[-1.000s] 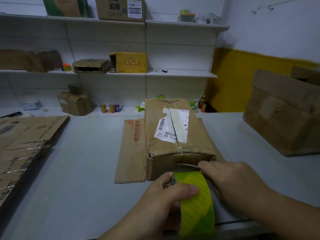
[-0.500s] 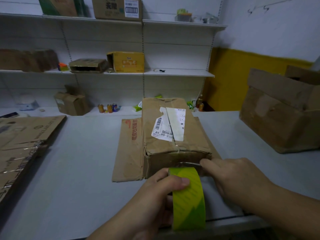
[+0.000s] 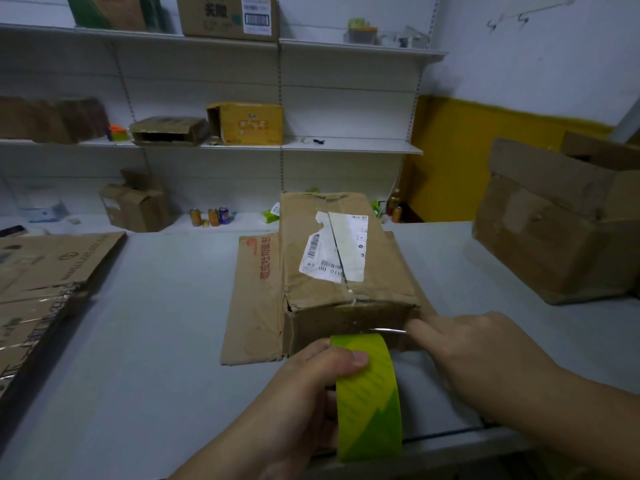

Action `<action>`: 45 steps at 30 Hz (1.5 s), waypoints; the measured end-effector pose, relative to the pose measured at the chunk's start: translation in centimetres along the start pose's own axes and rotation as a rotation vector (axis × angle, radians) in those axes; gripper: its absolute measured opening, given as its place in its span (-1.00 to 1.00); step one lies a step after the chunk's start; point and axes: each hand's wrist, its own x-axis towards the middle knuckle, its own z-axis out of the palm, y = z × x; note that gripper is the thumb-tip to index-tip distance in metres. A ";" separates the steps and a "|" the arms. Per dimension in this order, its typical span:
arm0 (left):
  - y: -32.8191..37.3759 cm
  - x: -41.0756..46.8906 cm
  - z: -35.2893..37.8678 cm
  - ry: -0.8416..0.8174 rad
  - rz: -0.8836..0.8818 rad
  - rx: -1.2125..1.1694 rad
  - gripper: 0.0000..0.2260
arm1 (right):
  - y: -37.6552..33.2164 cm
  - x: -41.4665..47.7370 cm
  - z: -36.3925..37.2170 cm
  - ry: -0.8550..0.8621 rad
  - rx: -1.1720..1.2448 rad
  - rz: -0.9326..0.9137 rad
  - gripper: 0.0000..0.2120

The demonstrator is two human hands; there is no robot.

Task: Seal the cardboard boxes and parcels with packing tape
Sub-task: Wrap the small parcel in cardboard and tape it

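Centrally, head view: a closed cardboard parcel [image 3: 346,282], torn label [image 3: 337,251] on top, lies on a flattened carton [image 3: 252,296] on the grey table [image 3: 156,341]; its contents are hidden. The left hand [image 3: 304,400] grips an upright green-and-yellow tape roll [image 3: 369,400] just before the parcel's near face. The right hand [image 3: 485,348] pinches the clear tape strip [image 3: 386,330] drawn from the roll, at the near right corner. Far right: a larger box [image 3: 554,237], flaps raised, interior unseen.

White metal shelving [image 3: 349,147] lines the wall behind the grey bench [image 3: 156,323]; right of it, a yellow-painted lower wall [image 3: 460,157], dimly lit.
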 end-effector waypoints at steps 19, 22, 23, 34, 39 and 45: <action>0.0 -1.1 -0.2 -0.088 0.112 0.003 -0.58 | -1.8 2.5 0.7 0.068 0.205 -0.067 -0.71; -0.1 -1.1 -0.2 -0.101 0.123 -0.005 -0.56 | -1.6 2.4 0.6 0.009 0.161 -0.053 -0.73; -0.2 -1.2 -0.3 -0.096 0.133 -0.017 -0.54 | -1.1 2.2 0.8 -0.027 0.133 -0.029 -0.74; -0.4 -1.5 -0.1 -0.085 0.185 -0.096 -0.55 | 2.3 2.7 -2.5 0.059 0.657 0.324 -0.69; 0.0 -2.1 0.3 -0.078 0.161 -0.100 -0.61 | 3.0 8.7 -2.1 0.071 0.390 0.086 -0.33; 0.3 -2.0 0.3 -0.108 0.140 -0.081 -0.62 | 2.0 9.6 1.8 -0.124 0.278 0.078 -0.46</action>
